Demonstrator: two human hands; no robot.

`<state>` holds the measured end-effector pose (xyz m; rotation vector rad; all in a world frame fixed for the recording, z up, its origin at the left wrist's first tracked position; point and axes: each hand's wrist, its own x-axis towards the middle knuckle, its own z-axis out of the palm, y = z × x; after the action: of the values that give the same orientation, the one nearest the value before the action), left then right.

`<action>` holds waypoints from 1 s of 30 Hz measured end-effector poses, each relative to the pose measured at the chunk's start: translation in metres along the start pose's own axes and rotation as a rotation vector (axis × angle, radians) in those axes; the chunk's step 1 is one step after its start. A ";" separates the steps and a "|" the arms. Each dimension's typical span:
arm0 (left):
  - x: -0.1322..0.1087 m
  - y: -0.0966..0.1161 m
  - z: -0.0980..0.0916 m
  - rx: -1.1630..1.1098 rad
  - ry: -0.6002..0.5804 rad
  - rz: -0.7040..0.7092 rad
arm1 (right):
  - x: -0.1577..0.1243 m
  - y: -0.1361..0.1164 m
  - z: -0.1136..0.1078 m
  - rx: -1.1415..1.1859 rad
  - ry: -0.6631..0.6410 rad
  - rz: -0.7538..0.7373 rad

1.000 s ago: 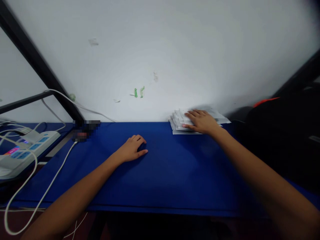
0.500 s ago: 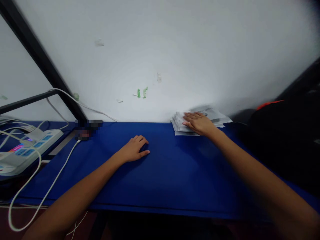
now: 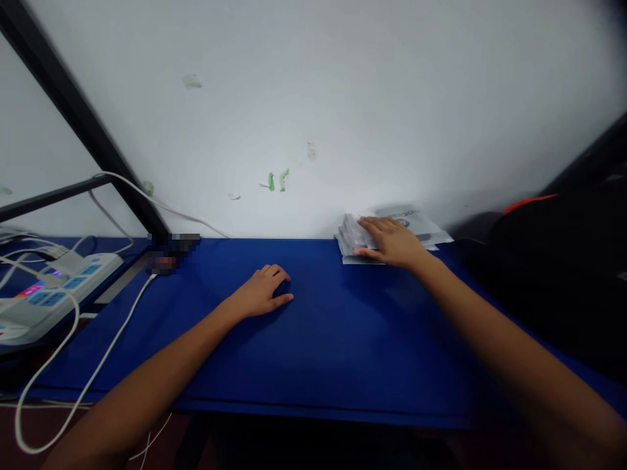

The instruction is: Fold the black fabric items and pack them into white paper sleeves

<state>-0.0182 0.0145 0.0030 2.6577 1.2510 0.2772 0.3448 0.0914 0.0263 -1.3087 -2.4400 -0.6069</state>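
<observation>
My right hand lies on a stack of white printed sheets at the back of the blue table, against the white wall. Its fingers are stretched across the top sheet and its thumb is at the stack's front edge. My left hand rests on the blue surface near the middle, fingers loosely curled, with nothing in it.
A white power strip with plugged-in cables sits at the left, and a white cable trails over the table's left edge. A black bag with a red trim stands at the right. A black metal frame slants up the left wall.
My right hand has shifted slightly on the stack of sheets, uncovering more of the top sheet's print. My left hand has not moved.
</observation>
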 end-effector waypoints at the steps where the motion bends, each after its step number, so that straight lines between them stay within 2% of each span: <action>1: 0.000 0.000 0.000 0.000 0.000 0.000 | -0.003 0.000 -0.002 0.013 0.004 0.007; 12: 0.000 0.000 0.001 -0.016 0.010 0.005 | -0.018 -0.004 -0.004 0.103 0.005 0.024; 17: 0.000 0.001 0.000 -0.009 -0.003 -0.012 | -0.023 0.009 0.005 0.147 -0.046 -0.090; 19: 0.000 0.002 0.000 -0.006 -0.005 -0.012 | -0.026 0.007 0.005 0.139 -0.042 -0.113; 22: 0.000 0.002 0.000 0.005 -0.008 -0.011 | -0.032 -0.013 -0.002 0.110 -0.008 -0.093; 26: 0.000 0.001 0.000 0.012 -0.011 -0.005 | -0.047 -0.057 -0.011 0.099 0.018 -0.102; 30: 0.001 0.001 0.000 0.016 -0.004 -0.003 | -0.065 -0.087 -0.007 0.161 -0.019 -0.137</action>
<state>-0.0174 0.0146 0.0030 2.6684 1.2612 0.2617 0.3074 -0.0014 -0.0163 -1.0965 -2.5497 -0.4223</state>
